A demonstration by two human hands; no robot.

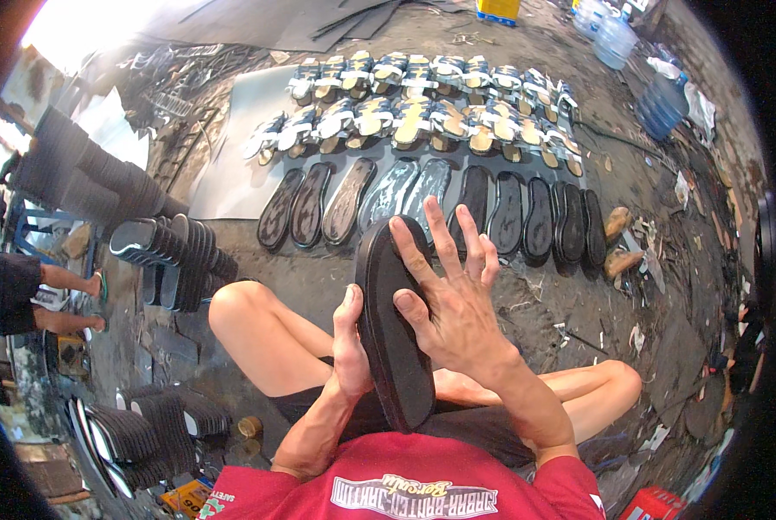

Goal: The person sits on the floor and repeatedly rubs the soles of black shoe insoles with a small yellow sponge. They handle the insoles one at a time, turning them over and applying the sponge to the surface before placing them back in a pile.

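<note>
A thick black shoe sole [396, 338] stands tilted upright in front of my chest, its toe end pointing away from me. My left hand [350, 351] grips it along the left edge, thumb up, with the other fingers hidden behind. On the right, my right hand [457, 295] has its fingers spread; the index fingertip and thumb lie against the sole's face and edge. Past my hands runs a row of flat soles, some with a wet shine [390, 198] and others dull black [509, 208]. Behind them sit two rows of strapped sandal uppers on lasts [412, 117].
Stacks of dark soles stand at the left [175, 256] and lower left [145, 433]. Two loose lasts [620, 262] lie right of the sole row. Blue water jugs [662, 106] stand at the far right. Another person's legs [67, 299] show at the left edge. Scraps litter the floor.
</note>
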